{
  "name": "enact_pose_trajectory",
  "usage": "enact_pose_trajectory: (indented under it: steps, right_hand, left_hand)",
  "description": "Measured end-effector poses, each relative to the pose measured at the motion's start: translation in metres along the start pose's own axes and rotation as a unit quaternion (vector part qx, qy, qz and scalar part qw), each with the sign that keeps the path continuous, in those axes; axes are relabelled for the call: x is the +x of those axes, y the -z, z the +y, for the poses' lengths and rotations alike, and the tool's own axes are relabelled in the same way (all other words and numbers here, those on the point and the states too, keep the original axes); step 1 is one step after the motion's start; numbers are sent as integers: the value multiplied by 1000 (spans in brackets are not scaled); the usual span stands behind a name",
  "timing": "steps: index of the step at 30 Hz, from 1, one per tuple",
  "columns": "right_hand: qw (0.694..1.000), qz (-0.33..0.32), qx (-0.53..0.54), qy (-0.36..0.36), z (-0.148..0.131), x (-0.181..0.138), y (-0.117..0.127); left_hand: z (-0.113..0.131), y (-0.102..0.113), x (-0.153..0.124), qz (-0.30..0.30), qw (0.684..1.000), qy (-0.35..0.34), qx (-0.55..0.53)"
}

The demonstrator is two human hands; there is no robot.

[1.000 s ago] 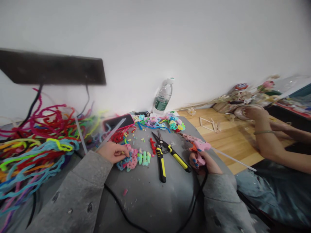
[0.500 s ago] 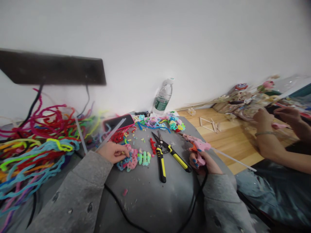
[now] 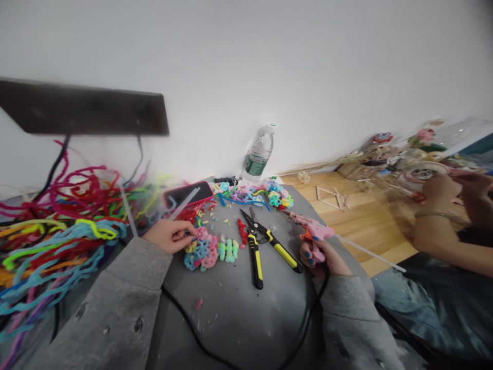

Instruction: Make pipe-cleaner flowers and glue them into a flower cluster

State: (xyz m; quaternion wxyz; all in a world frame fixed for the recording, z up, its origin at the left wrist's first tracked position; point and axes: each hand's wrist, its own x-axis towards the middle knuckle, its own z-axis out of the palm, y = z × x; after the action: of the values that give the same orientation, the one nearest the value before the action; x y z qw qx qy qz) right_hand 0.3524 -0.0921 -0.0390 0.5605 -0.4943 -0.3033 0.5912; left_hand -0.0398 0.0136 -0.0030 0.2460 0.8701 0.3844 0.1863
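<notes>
My right hand [image 3: 321, 256] is wrapped round the handle of a pink hot glue gun [image 3: 316, 229], its nozzle pointing left over the grey table. A clear glue stick [image 3: 372, 253] sticks out of the gun's back. My left hand [image 3: 173, 235] is closed, fingers curled together, at the left edge of a pile of pink, blue and yellow pipe-cleaner flowers [image 3: 203, 251]. Whether anything small is between those fingers is hidden. Beside the pile lies a green and yellow pipe-cleaner piece [image 3: 228, 250]. Yellow-and-black pliers [image 3: 257, 252] lie with their handles spread, next to a red twisted piece [image 3: 242, 232].
Loose pipe cleaners [image 3: 57, 241] heap up at left. A phone [image 3: 188, 194] and a water bottle [image 3: 259, 154] stand near the wall; more flowers [image 3: 279, 196] lie beside them. A black cord [image 3: 188, 324] crosses the table. At right, another person's hands [image 3: 442, 192] work above a wooden table [image 3: 358, 221].
My left hand has drawn back a little to the left, off the flower pile, uncovering more of it. My right hand and the glue gun stay put. The other person's hands have shifted right.
</notes>
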Motion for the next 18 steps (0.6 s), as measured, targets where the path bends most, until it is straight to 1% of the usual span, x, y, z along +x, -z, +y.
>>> enact_pose_trajectory:
  steps: [4,10,12,14,16,18]
  right_hand:
    - [1000,0,8,3,0,0,-1]
    - [1000,-3,-7,1,-2,-1,-2]
    - [1000,-2,-11,3,-2,-1,-2]
    - [1000,0,-9,4,-2,-2,-3]
    - [1000,3,-7,3,-1,-1,-3]
    - [1000,7,-5,1,0,-1,-3]
  left_hand:
    - [-1,0,0,20,999,14,21]
    - [0,0,0,6,1000,7,2]
    - [1,1,0,12,1000,5,3]
    - [1,0,2,40,999,-14,20]
    - [1,-1,3,68,995,-55,40]
    - [1,-3,4,74,992,-86,51]
